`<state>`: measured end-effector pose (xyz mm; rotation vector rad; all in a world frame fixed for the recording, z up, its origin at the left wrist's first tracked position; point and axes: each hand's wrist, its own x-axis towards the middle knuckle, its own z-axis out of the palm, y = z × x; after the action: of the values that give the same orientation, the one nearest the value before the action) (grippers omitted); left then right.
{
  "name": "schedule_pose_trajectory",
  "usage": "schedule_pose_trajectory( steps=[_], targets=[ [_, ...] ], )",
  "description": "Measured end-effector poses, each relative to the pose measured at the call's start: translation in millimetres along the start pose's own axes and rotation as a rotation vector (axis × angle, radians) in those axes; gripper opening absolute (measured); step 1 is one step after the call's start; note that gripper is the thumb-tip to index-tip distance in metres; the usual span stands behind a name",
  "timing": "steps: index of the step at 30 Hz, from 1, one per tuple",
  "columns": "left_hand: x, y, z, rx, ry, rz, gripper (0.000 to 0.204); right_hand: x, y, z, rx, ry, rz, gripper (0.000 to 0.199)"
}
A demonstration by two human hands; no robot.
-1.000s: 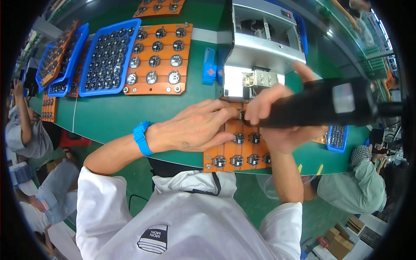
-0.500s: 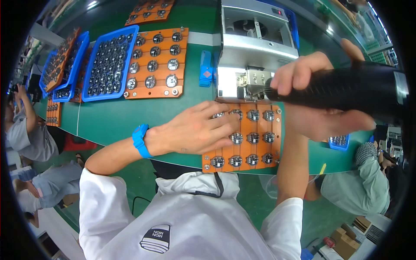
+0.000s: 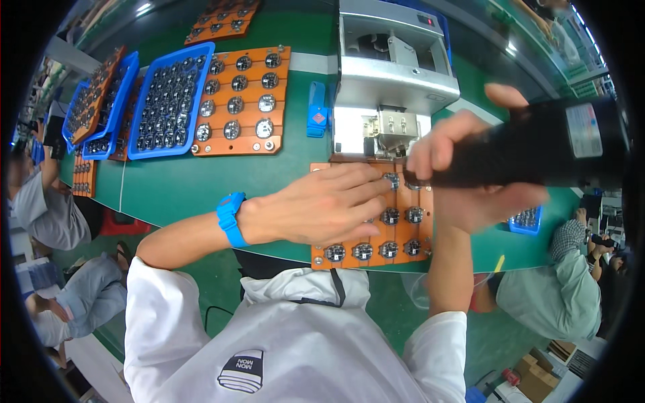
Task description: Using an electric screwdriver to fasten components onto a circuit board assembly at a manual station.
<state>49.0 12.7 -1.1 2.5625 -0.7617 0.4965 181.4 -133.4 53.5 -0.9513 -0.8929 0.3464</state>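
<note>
My right hand (image 3: pixel 451 144) is wrapped round a thick black electric screwdriver (image 3: pixel 531 148), which lies sideways in the view. Its tip end is over the upper right of an orange fixture board (image 3: pixel 402 232); whether it touches a part is hidden. Small round circuit boards (image 3: pixel 390 216) sit in rows on this fixture. Across its upper left my left hand (image 3: pixel 326 207) lies flat with fingers stretched out, covering several of the round boards. A blue strap (image 3: pixel 231 219) circles my left wrist.
Just beyond the fixture stands a silver screw feeder (image 3: pixel 396 77), with a blue strap-like item (image 3: pixel 317 111) beside it. To the left are another loaded orange fixture (image 3: pixel 252 143) and a blue tray (image 3: pixel 133 138) of round boards. A smaller blue tray (image 3: pixel 525 220) sits right. Other people work nearby.
My right hand has brought the screwdriver from the feeder's front down to the fixture's upper right. My left hand has slid to the right across the fixture.
</note>
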Motion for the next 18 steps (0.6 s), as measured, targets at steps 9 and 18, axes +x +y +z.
schedule_pose_trajectory(
  steps=[9, 18],
  targets=[
    [8.0, 0.9, 4.1, -0.045, -0.034, -0.049, 0.038, -16.6, 23.8, -30.1, 0.140, 0.033, 0.001, 0.094],
    [10.3, -1.1, 5.0, -0.076, -0.032, -0.056, 0.039, -18.9, 25.4, -28.0, 0.074, 0.047, -0.002, 0.093]
  ],
)
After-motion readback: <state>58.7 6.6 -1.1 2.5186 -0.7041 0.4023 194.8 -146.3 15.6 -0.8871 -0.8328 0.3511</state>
